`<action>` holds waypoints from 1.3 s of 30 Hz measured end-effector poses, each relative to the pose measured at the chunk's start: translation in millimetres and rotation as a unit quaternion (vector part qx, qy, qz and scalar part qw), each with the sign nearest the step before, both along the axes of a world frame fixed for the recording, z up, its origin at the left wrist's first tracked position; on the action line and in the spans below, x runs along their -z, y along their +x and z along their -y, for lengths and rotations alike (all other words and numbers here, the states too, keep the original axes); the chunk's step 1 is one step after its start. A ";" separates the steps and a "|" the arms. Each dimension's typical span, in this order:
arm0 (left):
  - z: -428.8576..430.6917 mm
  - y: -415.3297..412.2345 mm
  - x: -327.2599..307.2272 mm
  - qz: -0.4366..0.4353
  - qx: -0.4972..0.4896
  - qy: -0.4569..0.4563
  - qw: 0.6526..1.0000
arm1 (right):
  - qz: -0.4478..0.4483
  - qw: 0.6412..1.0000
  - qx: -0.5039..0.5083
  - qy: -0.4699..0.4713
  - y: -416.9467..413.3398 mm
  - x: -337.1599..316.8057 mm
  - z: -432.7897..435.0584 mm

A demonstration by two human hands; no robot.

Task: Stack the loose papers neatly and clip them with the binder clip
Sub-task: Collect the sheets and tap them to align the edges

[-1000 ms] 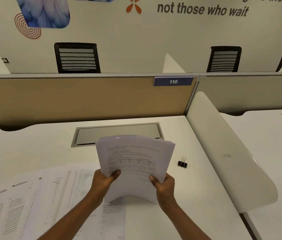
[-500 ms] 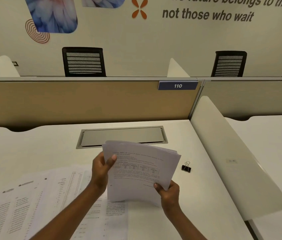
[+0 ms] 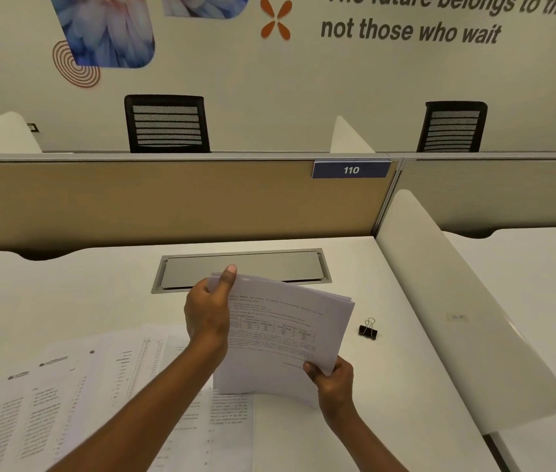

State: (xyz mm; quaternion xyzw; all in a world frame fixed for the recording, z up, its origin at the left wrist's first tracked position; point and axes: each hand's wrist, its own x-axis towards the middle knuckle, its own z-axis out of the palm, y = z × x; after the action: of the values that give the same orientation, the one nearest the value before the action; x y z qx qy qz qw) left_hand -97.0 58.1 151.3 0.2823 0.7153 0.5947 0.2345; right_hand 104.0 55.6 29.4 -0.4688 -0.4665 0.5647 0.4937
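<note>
I hold a sheaf of printed white papers [image 3: 280,335] upright over the white desk [image 3: 65,301], its lower edge near the desktop. My left hand [image 3: 208,311] grips the sheaf's upper left corner, thumb on the front. At the lower right corner my right hand [image 3: 332,379] pinches the sheets. A small black binder clip [image 3: 367,330] with silver handles lies on the desk just right of the sheaf, untouched. More printed sheets [image 3: 99,396] lie spread flat at the lower left, partly under my left forearm.
A grey metal cable hatch [image 3: 269,267] is set in the desk behind the sheaf. A tan partition [image 3: 167,199] with a "110" label closes the back. A white curved divider [image 3: 457,318] bounds the right side. Black chairs stand beyond the partition.
My left hand has slid from the sheaf's lower left up to its top left corner. The sheaf has tilted clockwise, and my right hand has stayed at the lower right corner.
</note>
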 end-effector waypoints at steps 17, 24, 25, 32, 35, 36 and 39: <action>25.1 -29.4 52.2 0.102 0.250 -0.012 0.963 | 0.004 1.000 0.006 -0.020 -1.3 -1.3 1.6; 33.1 -17.1 73.4 0.159 0.274 -0.054 0.947 | -0.007 0.998 0.023 -0.051 -10.8 -7.7 2.4; 33.8 -14.3 73.6 0.172 0.262 -0.048 0.948 | -0.004 0.998 0.024 -0.054 -12.1 -8.8 2.6; 38.4 -17.1 80.6 0.188 0.216 -0.020 0.958 | 0.006 0.998 0.029 -0.048 -12.0 -14.2 5.0; 43.4 -14.3 90.8 0.179 0.220 -0.042 0.958 | 0.016 0.998 0.023 -0.052 -10.5 -10.3 6.9; 45.4 -12.2 94.0 0.175 0.221 -0.052 0.958 | 0.020 0.998 0.023 -0.057 -9.9 -8.9 7.2; 47.6 -7.8 97.3 0.171 0.213 -0.073 0.959 | 0.033 0.997 0.027 -0.068 -9.0 -10.7 7.4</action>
State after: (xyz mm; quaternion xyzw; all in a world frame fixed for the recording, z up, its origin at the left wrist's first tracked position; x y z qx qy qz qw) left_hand -104.8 10.5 54.0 0.3045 0.6293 0.5164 0.4946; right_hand 95.0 48.2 40.1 -0.5314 -0.4304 0.5661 0.4602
